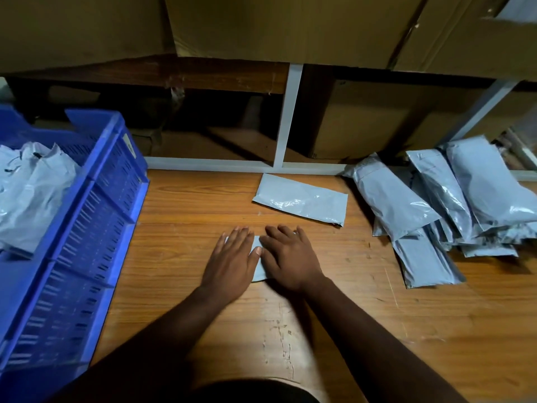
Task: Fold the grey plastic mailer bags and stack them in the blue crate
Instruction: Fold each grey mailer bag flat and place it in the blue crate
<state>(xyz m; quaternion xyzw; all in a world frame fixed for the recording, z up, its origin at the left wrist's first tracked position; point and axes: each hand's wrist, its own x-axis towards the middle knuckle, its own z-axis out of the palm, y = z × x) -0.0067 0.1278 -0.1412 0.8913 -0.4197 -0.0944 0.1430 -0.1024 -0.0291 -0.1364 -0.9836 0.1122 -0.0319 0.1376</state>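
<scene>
L hand [232, 261]: flat, fingers straight & spread, palm down pressing on the folded mailer [258, 266]; thumb tip lies over the bag's middle.
R hand [286, 257]: flat too, fingers straight, pressing the same bag from the right; the two hands sit side by side, nearly touching.
Folded mailer: grey, small, mostly hidden under both hands, only a strip shows between them; lies on the table [189, 216] near centre.
Flat mailer [302, 203]: grey, unfolded, just beyond the hands, tilted, its far edge near the white frame [286, 117].
Mailer pile [441, 205]: grey bags overlapped in a loose fan at the right; pile's near edge well apart from R hand.
Blue crate [96, 216]: slotted walls, at the table's left; holds crumpled grey bags [32, 187]; its right wall near L hand but apart.
Open room: bare wood between crate & hands, between hands & pile, and a broad stretch on the near side around both forearms.
Surface: brown wood-grain top, scuffed & scratched w/ pale marks near the front centre.
Room: dim; white metal shelf frame at the table's back edge, cardboard boxes [290, 27] stacked above and behind it.
</scene>
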